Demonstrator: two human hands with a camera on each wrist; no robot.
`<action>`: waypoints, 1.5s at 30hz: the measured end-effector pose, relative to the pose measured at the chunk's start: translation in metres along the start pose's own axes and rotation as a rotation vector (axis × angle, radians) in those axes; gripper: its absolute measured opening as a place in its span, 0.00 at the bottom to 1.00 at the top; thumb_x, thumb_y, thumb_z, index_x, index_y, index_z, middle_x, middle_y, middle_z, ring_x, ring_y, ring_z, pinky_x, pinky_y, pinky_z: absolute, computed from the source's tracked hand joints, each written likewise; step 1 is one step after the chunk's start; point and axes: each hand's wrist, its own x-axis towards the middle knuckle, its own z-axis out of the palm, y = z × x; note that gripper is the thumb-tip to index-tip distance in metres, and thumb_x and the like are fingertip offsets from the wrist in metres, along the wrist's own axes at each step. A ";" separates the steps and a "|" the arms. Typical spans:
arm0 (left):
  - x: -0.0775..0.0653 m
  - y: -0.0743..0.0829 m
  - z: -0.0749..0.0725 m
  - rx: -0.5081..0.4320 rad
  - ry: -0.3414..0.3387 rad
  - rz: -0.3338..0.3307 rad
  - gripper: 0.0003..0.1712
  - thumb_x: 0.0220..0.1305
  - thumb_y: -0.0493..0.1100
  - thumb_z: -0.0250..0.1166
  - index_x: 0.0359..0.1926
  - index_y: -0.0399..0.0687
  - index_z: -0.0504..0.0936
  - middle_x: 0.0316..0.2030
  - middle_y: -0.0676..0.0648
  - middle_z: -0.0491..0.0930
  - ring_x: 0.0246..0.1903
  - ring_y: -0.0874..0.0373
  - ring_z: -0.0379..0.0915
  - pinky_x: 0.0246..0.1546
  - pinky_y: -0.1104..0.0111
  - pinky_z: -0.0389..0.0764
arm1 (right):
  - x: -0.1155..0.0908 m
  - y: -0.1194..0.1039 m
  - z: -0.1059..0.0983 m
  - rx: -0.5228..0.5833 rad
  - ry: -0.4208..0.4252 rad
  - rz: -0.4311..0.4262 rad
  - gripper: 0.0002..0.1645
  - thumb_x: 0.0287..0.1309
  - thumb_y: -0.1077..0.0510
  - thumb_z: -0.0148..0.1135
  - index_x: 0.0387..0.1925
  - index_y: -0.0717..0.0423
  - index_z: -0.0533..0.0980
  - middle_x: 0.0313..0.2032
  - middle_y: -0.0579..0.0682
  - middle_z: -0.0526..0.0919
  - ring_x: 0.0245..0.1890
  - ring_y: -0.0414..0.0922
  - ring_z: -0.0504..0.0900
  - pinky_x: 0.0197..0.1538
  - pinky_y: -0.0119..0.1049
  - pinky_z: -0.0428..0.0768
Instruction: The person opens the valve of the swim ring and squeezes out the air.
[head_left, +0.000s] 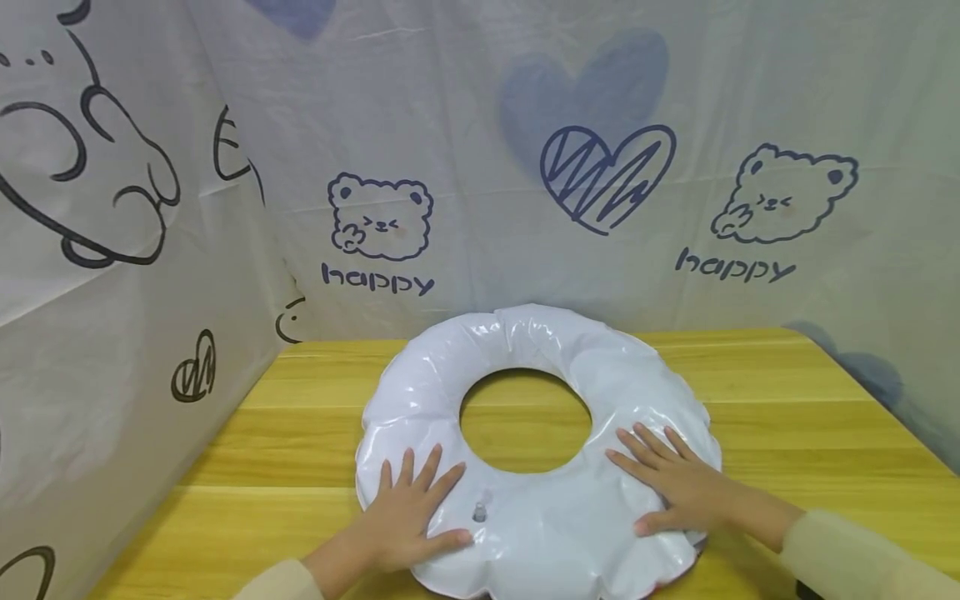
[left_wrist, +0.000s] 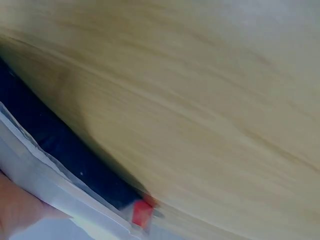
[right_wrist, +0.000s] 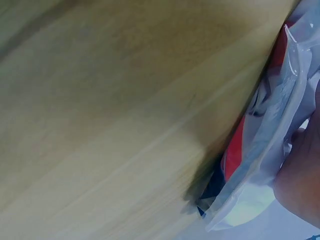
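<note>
A white inflatable swim ring [head_left: 540, 533] lies flat on the wooden table, puffed up but creased in places. My left hand [head_left: 405, 517] rests on its near left part with fingers spread, beside a small clear air valve [head_left: 479, 512]. On the near right part my right hand [head_left: 678, 483] presses with its fingers apart. In the left wrist view, the ring's underside [left_wrist: 55, 140] shows dark blue with a red patch. The right wrist view shows red and dark patterning on the underside [right_wrist: 234, 155], with part of my hand above the seam.
The yellow wood-grain table [head_left: 262, 450] reaches back to a pale cloth backdrop [head_left: 480, 167] printed with hearts and bears. Another cloth [head_left: 105, 333] hangs along the left side. A small dark object [head_left: 807, 591] shows by the right sleeve.
</note>
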 end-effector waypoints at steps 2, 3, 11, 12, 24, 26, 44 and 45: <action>0.000 0.002 0.002 0.004 0.000 -0.013 0.45 0.58 0.71 0.50 0.70 0.54 0.57 0.69 0.33 0.50 0.63 0.21 0.43 0.56 0.28 0.45 | 0.000 0.002 0.000 0.001 -0.003 0.003 0.51 0.53 0.24 0.42 0.71 0.47 0.52 0.73 0.45 0.31 0.70 0.38 0.19 0.66 0.33 0.14; 0.000 0.004 0.002 0.004 0.000 -0.022 0.45 0.58 0.72 0.50 0.69 0.54 0.58 0.70 0.33 0.50 0.63 0.21 0.43 0.56 0.28 0.45 | 0.000 0.003 0.000 0.003 -0.005 0.005 0.51 0.53 0.24 0.42 0.71 0.47 0.52 0.73 0.45 0.32 0.70 0.38 0.19 0.66 0.33 0.14; 0.002 0.022 0.005 -0.066 -0.030 -0.075 0.46 0.58 0.72 0.48 0.70 0.52 0.57 0.70 0.31 0.47 0.64 0.21 0.38 0.55 0.27 0.41 | -0.003 0.013 -0.007 0.101 -0.086 0.077 0.50 0.52 0.25 0.47 0.71 0.44 0.53 0.73 0.54 0.39 0.68 0.35 0.16 0.63 0.29 0.11; 0.002 0.025 0.005 -0.080 -0.035 -0.078 0.46 0.59 0.72 0.47 0.70 0.51 0.56 0.70 0.31 0.46 0.64 0.21 0.37 0.55 0.27 0.40 | -0.004 0.015 -0.007 0.124 -0.103 0.093 0.50 0.52 0.25 0.48 0.71 0.43 0.53 0.73 0.56 0.40 0.68 0.35 0.15 0.62 0.29 0.11; 0.007 0.062 0.012 -0.181 -0.098 -0.097 0.49 0.59 0.74 0.44 0.71 0.48 0.53 0.70 0.30 0.43 0.65 0.22 0.32 0.51 0.24 0.35 | -0.013 0.043 -0.015 0.327 -0.223 0.301 0.50 0.48 0.29 0.56 0.69 0.43 0.57 0.72 0.62 0.39 0.71 0.59 0.27 0.66 0.54 0.17; 0.009 0.068 0.015 -0.189 -0.107 -0.098 0.50 0.58 0.75 0.44 0.71 0.48 0.52 0.70 0.30 0.42 0.65 0.22 0.32 0.50 0.24 0.35 | -0.015 0.048 -0.016 0.314 -0.226 0.325 0.49 0.47 0.30 0.57 0.68 0.45 0.59 0.72 0.64 0.40 0.71 0.62 0.29 0.65 0.54 0.17; 0.015 0.081 0.012 0.027 0.067 -0.038 0.60 0.46 0.82 0.48 0.68 0.44 0.58 0.69 0.31 0.49 0.68 0.28 0.39 0.57 0.30 0.43 | 0.005 0.042 -0.042 0.270 -0.205 0.332 0.41 0.51 0.45 0.64 0.63 0.60 0.65 0.66 0.71 0.55 0.67 0.70 0.47 0.63 0.68 0.44; 0.016 0.077 0.010 0.042 0.075 -0.012 0.60 0.46 0.82 0.48 0.69 0.44 0.58 0.70 0.31 0.48 0.68 0.29 0.39 0.58 0.31 0.44 | 0.007 0.037 -0.044 0.278 -0.167 0.309 0.41 0.52 0.45 0.63 0.64 0.60 0.64 0.67 0.70 0.56 0.67 0.69 0.49 0.65 0.66 0.45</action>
